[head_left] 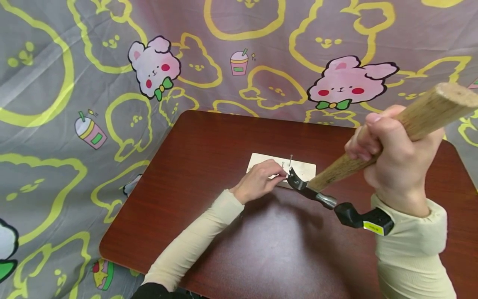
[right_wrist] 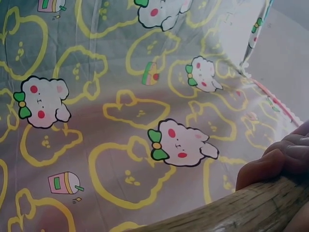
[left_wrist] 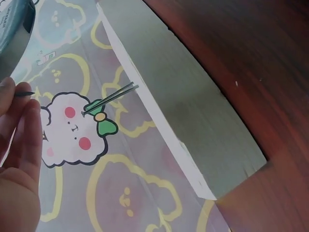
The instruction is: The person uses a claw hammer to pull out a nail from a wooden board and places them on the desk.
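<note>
My right hand [head_left: 397, 153] grips the wooden handle [head_left: 336, 168] of a claw hammer, its fingers wrapped round it. The hammer's dark metal head [head_left: 298, 182] hangs low, close beside my left fingertips; part of it shows in the left wrist view [left_wrist: 14, 36]. My left hand [head_left: 257, 180] pinches a nail [left_wrist: 25, 93] between thumb and fingers, the dark point sticking out. Under that hand lies a pale wooden board [head_left: 307, 169]. Two thin nails [left_wrist: 110, 99] stand up from the board's face. The right wrist view shows the handle [right_wrist: 231, 208] under curled fingers.
The board lies on a dark red-brown table [head_left: 201, 158] with rounded corners. A patterned curtain [head_left: 239, 91] with rabbits and yellow outlines hangs behind and to the left. A small black device [head_left: 377, 220] sits at my right wrist.
</note>
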Demonstrator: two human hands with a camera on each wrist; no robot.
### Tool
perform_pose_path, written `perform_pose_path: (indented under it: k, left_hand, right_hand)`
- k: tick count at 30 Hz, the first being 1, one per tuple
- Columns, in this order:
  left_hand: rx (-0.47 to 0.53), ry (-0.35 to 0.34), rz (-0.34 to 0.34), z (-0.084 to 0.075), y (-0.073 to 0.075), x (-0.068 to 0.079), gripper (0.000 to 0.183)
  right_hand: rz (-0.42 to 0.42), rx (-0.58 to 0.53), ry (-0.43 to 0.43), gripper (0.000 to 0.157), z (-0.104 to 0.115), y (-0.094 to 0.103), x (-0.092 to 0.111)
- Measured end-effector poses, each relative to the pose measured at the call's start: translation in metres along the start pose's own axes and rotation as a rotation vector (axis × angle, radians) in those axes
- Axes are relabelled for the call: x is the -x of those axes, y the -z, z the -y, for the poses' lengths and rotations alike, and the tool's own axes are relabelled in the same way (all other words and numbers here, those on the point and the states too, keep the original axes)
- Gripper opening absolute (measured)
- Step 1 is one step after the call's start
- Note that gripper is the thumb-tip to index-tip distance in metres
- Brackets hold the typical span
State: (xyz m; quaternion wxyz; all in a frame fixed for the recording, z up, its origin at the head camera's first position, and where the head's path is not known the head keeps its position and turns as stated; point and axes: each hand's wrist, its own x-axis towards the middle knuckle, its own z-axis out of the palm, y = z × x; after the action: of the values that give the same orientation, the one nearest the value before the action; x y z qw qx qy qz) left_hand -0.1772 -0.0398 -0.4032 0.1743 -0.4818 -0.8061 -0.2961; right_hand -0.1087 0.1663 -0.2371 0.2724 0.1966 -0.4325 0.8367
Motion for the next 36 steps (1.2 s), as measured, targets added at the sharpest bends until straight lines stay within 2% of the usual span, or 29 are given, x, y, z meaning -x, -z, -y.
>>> perform_pose_path:
  k: [6, 11, 16, 19, 23, 27, 31, 36]
  left_hand:
    - [0.013, -0.009, -0.008, 0.001, -0.001, 0.001, 0.003]
    - [0.053, 0.003, -0.045, 0.002, 0.0, 0.002, 0.007]
    - [0.078, 0.026, -0.087, 0.006, 0.002, 0.005, 0.009]
    - [0.072, 0.064, -0.11, 0.009, 0.005, 0.008, 0.008]
    - [0.057, 0.184, -0.107, 0.016, 0.014, 0.015, 0.006]
    - [0.016, 0.382, -0.07, 0.022, 0.028, 0.025, 0.005]
    - [-0.056, 0.57, -0.004, 0.027, 0.045, 0.038, 0.007]
    - [-0.098, 0.755, 0.108, 0.035, 0.061, 0.055, 0.013]
  right_hand:
    - [0.012, 0.011, -0.011, 0.027, -0.001, -0.001, 0.0]
    - [0.001, -0.004, -0.02, 0.026, -0.003, 0.0, -0.001]
    - [-0.025, 0.011, -0.008, 0.028, -0.006, 0.001, -0.002]
    - [-0.039, 0.021, 0.0, 0.027, -0.006, 0.002, -0.002]
    - [-0.044, 0.03, 0.008, 0.026, -0.006, 0.003, -0.002]
    - [-0.048, 0.028, 0.013, 0.025, -0.007, 0.003, -0.003]
    - [-0.046, 0.026, 0.016, 0.025, -0.007, 0.003, -0.003]
    - [-0.058, 0.029, 0.018, 0.023, -0.008, 0.004, -0.004]
